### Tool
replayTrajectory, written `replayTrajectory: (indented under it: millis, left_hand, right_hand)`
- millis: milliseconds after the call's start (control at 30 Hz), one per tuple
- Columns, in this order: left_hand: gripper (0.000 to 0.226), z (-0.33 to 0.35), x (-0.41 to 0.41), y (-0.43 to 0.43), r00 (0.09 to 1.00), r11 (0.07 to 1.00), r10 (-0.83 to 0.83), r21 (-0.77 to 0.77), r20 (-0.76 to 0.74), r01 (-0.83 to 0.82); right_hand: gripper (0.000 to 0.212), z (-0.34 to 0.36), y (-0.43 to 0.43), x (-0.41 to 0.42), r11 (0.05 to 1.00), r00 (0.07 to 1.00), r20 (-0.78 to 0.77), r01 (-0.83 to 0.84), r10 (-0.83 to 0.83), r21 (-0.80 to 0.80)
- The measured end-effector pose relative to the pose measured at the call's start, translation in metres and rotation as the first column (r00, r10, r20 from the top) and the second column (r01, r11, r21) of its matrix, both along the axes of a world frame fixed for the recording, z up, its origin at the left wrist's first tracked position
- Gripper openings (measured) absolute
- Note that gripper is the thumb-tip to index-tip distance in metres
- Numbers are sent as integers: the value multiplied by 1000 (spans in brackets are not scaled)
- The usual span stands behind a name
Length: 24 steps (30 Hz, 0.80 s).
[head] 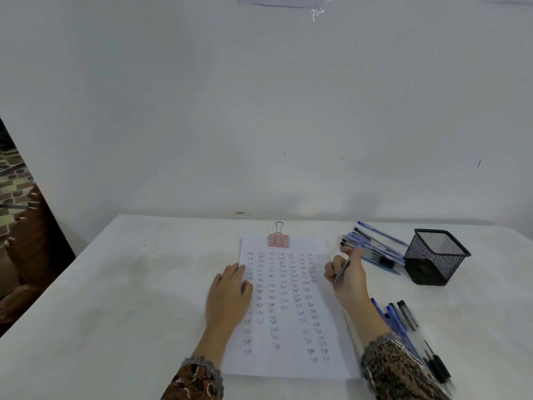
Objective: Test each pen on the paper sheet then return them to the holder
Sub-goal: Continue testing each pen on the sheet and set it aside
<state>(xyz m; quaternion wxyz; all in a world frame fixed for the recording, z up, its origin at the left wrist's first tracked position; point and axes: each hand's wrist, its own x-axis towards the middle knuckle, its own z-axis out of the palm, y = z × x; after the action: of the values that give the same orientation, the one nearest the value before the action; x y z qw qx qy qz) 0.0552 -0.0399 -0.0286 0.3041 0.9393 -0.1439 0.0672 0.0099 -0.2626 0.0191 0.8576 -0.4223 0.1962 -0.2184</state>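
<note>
A white paper sheet (pixel 288 368) covered with rows of the handwritten word "Test" lies on the table in front of me, with a pink binder clip (pixel 278 239) at its top edge. My left hand (pixel 229 293) rests flat on the sheet's left edge. My right hand (pixel 347 277) grips a blue pen (pixel 350 262) at the sheet's right edge, tip pointing down toward the paper. A black mesh pen holder (pixel 437 255) stands at the right; no pens show above its rim.
A pile of several blue and black pens (pixel 375 245) lies left of the holder. A second group of pens (pixel 409 330) lies by my right forearm. The white table (pixel 115 313) meets a white wall behind; dark furniture (pixel 23 241) stands at the left.
</note>
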Motion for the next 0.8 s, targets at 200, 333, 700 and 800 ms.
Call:
replayTrajectory:
  millis: [200, 333, 700, 800]
  left_hand:
    - [45, -2, 2, 0, 1000, 1000, 11, 10, 3, -11]
    - [45, -1, 1, 0, 1000, 1000, 12, 6, 1, -12]
    - [44, 2, -1, 0, 1000, 1000, 20, 1, -11, -20]
    - [44, 3, -1, 0, 1000, 1000, 15, 1, -2, -15]
  right_hand:
    - [18, -4, 5, -12, 959, 996, 74, 20, -43, 282]
    - [26, -6, 9, -20, 939, 994, 81, 40, -72, 342]
    - [28, 4, 27, -39, 998, 986, -150, 69, -68, 1]
    - [26, 7, 24, -47, 996, 979, -186, 89, -87, -2]
